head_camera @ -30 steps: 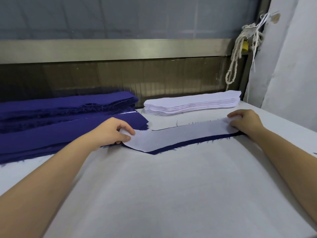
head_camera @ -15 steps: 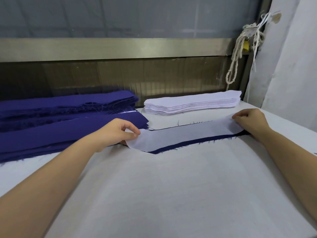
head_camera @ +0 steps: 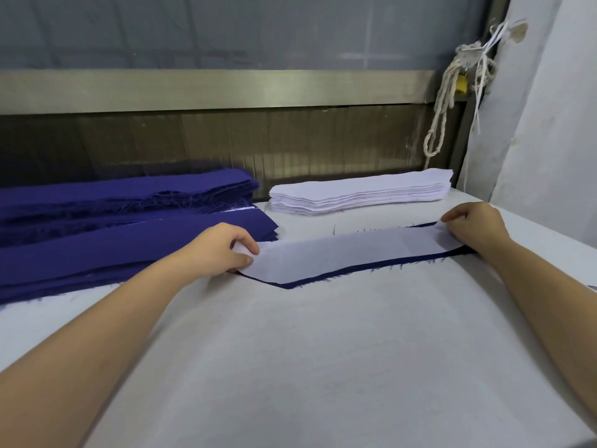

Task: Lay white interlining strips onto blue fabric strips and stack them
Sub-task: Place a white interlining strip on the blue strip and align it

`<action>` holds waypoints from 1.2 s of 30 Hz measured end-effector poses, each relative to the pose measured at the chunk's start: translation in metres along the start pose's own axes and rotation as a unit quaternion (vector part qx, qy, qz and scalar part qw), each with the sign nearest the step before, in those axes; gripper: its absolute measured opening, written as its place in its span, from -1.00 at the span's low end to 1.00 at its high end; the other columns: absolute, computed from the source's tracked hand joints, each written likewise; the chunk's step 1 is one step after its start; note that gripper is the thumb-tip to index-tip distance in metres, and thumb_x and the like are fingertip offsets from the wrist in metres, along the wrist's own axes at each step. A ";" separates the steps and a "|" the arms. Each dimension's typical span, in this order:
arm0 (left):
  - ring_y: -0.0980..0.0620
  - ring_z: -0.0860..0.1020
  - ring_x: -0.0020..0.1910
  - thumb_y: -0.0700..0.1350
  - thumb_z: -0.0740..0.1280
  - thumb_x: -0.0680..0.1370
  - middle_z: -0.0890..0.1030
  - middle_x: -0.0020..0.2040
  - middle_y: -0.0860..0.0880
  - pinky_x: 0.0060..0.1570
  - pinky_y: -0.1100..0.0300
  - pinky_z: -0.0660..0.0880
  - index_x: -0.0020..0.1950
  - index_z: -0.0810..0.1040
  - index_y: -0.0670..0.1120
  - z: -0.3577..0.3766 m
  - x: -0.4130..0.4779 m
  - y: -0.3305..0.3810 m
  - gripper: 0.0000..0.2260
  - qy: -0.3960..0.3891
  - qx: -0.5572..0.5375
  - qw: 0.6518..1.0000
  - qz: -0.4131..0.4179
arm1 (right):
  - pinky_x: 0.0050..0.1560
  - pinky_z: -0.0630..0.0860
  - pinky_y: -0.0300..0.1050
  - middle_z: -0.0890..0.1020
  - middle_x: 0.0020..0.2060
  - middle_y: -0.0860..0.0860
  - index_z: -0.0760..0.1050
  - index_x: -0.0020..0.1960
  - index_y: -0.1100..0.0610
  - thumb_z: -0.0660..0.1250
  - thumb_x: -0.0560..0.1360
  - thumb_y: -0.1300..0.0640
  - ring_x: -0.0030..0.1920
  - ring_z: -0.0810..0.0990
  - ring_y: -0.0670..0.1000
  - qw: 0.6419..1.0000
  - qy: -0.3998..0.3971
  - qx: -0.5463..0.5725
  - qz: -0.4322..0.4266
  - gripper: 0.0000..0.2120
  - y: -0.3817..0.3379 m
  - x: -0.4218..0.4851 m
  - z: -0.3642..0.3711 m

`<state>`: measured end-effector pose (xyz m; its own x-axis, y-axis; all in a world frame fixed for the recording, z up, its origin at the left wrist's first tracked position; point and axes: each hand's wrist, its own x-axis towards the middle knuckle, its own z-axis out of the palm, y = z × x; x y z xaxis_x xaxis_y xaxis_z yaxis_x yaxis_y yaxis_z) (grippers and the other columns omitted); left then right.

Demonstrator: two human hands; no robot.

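Thumb and fingers (head_camera: 248, 248) of the left hand (head_camera: 219, 250) pinch the left end of a white strip (head_camera: 349, 253), while the right hand (head_camera: 475, 226) curls its fingers (head_camera: 452, 218) over the far right end; whether its thumb is tucked beneath cannot be seen. The white strip lies on a blue strip (head_camera: 355, 270), whose frayed dark edge shows along the near side and at the right tip. The pair stretches left to right across the table (head_camera: 323, 367), its long axis running between the two hands and angling away toward the right. Just behind it sits a pile of white strips (head_camera: 358, 192), closer to the right hand. To the left lie the blue piles (head_camera: 129, 247), touching the left hand's wrist side, so that hand is the nearer one for any stacking move. The layers look nearly matched, and squaring the edges appears to be the step in hand. A knotted rope (head_camera: 442, 101) hangs at the back right.
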<state>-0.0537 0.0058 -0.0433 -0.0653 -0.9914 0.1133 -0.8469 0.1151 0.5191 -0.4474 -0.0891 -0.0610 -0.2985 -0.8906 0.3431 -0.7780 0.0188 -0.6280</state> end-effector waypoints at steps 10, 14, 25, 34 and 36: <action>0.14 0.38 -0.37 -0.16 0.42 0.47 0.44 -0.33 0.09 -0.46 0.46 0.30 -0.08 0.60 0.04 0.001 0.000 -0.001 -0.90 -0.015 0.028 0.999 0.015 | 0.10 0.43 -0.03 0.61 0.06 0.15 0.63 0.00 0.20 0.25 0.48 0.30 0.08 0.50 0.19 0.999 -0.013 -0.048 0.010 -0.79 0.007 0.004 0.003; 0.13 0.37 -0.37 -0.15 0.43 0.47 0.44 -0.33 0.09 -0.44 0.46 0.31 -0.08 0.60 0.03 0.002 0.001 -0.001 -0.91 -0.014 0.039 0.999 0.021 | 0.11 0.41 -0.05 0.60 0.09 0.17 0.63 0.02 0.21 0.23 0.49 0.33 0.11 0.50 0.21 0.998 -0.013 -0.058 0.006 -0.77 0.008 0.005 0.004; 0.15 0.40 -0.29 -0.14 0.40 0.49 0.56 -0.06 0.05 -0.35 0.42 0.33 -0.06 0.59 0.07 0.001 0.004 -0.006 -0.89 -0.041 0.070 0.996 0.042 | 0.13 0.39 -0.04 0.57 0.14 0.22 0.61 0.07 0.24 0.16 0.49 0.37 0.14 0.48 0.25 0.997 -0.005 -0.077 -0.008 -0.70 0.010 0.004 0.004; 0.16 0.43 -0.29 -0.08 0.45 0.45 0.56 -0.08 0.01 -0.36 0.42 0.36 -0.09 0.56 0.12 0.003 0.007 -0.011 -0.87 -0.015 0.090 0.995 0.043 | 0.12 0.39 -0.03 0.57 0.14 0.21 0.61 0.05 0.22 0.15 0.48 0.38 0.12 0.49 0.25 0.995 -0.006 -0.098 -0.008 -0.70 0.013 0.008 0.006; 0.16 0.43 -0.28 -0.07 0.46 0.44 0.53 -0.06 0.05 -0.34 0.41 0.35 -0.10 0.53 0.15 0.002 0.006 -0.011 -0.84 -0.012 0.100 0.994 0.051 | 0.12 0.39 -0.03 0.57 0.13 0.21 0.61 0.05 0.22 0.16 0.48 0.38 0.12 0.49 0.24 0.995 -0.006 -0.103 -0.010 -0.71 0.014 0.009 0.007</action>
<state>-0.0459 -0.0020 -0.0503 -0.1668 -0.9765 0.1362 -0.9229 0.2033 0.3271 -0.4573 -0.0997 -0.0714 -0.2768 -0.8966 0.3456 -0.8807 0.0928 -0.4644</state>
